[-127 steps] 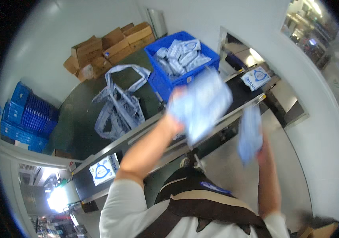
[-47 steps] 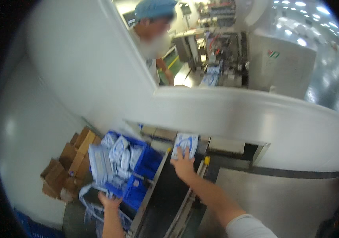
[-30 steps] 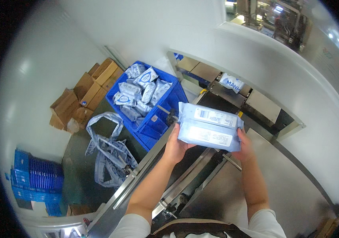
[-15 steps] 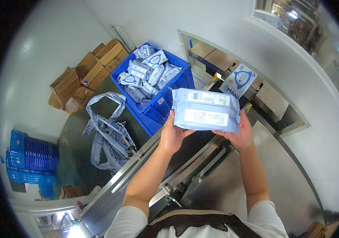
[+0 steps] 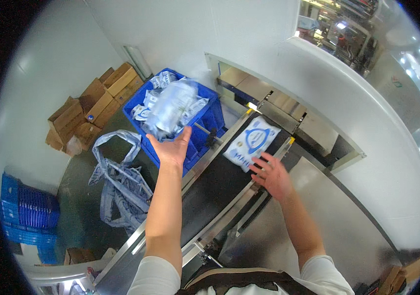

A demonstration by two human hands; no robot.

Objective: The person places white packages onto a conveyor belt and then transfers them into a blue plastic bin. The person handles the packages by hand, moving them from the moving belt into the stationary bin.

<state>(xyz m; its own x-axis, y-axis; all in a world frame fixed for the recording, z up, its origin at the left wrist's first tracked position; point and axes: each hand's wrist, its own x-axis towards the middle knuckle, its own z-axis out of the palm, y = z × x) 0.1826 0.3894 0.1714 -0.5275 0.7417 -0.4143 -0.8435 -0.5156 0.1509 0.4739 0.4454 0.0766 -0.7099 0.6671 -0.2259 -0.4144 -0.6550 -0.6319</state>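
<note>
Behind everything, saw a broad white wall (image 5: 180, 37) with a low rectangular opening (image 5: 213, 60) in its lower part. To the right, noted a large steel panel (image 5: 318, 211); slanting along its left side, a black conveyor belt (image 5: 210, 206) between metal rails. Left of the belt, found a dark green surface (image 5: 75, 187) bearing an open blue crate (image 5: 212, 112), brown cardboard boxes (image 5: 92, 93) beyond, a stack of blue crates (image 5: 35, 209) farther off, and a tangle of pale blue film (image 5: 117, 173) near the rail.

Made out soft white-and-blue packs (image 5: 197, 105) heaped inside the open crate. Over that heap, caught one blurred pack (image 5: 173, 109), tilted, just beyond the left hand (image 5: 172, 150): palm up, grip spread, nothing pinched. On the belt, near the opening, found a flat pack (image 5: 256, 140), printed face up, with the right hand (image 5: 272, 178) at its near corner, fingers likewise spread. Given the smear and the angle, could not tell contact from a slight gap at either hand.

By judgement, called for a low, gentle release well inside the crate's rim, to spare the seams; and, at the belt, for support under both ends of the flat pack rather than a pinch on one corner, likely to crease the wrapper.
</note>
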